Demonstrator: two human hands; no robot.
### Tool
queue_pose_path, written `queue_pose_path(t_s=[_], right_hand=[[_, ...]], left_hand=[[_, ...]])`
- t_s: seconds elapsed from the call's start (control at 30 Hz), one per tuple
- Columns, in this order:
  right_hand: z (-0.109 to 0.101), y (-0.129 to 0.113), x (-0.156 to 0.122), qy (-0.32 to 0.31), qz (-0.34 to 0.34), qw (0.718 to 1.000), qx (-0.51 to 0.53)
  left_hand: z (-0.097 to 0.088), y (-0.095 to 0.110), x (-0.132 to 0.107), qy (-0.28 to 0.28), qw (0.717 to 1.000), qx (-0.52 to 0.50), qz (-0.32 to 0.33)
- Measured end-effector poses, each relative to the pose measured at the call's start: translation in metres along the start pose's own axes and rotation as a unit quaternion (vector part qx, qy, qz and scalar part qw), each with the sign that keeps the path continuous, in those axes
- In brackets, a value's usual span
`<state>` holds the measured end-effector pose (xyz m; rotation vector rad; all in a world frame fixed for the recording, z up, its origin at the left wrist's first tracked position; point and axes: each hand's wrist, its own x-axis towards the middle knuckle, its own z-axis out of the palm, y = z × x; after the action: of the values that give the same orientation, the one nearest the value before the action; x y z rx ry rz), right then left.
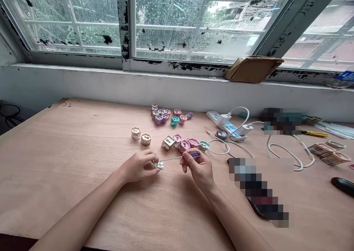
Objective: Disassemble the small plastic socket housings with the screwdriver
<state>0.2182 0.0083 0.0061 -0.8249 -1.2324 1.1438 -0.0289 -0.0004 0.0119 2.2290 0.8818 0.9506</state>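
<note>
- We see a purple and red handle on the screwdriver (193,155) in our right hand (197,169), with a silver shaft reaching toward our left hand (139,166).
- At the left hand's fingertips, the metal piece (158,165) shines silver.
- Just ahead of both hands, the plug covers (184,145) run cream, pink and teal.
- Farther ahead of the hands, the small heap of plug covers (166,116) mixes lilac, pink, teal and cream.
- Ahead and right of the right hand, the power strip (228,127) is white with blue sockets.
- Beneath both hands, the table (69,140) is pale tan with faint wood grain.
</note>
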Motion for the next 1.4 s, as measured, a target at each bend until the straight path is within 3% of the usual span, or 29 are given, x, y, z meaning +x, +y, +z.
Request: queue_pose_path(t_s=[0.97,1.4], right_hand=[[0.0006,-0.0039,-0.0014,-0.013,-0.010,0.999,-0.049],[-0.0031,-0.0028,0.0017,0.028,-0.025,0.999,-0.031]], left_hand=[[-0.0013,0.0001,-0.0001,-0.019,0.999,0.024,-0.027],[-0.0019,-0.0034,0.0006,0.015,0.999,0.034,0.022]])
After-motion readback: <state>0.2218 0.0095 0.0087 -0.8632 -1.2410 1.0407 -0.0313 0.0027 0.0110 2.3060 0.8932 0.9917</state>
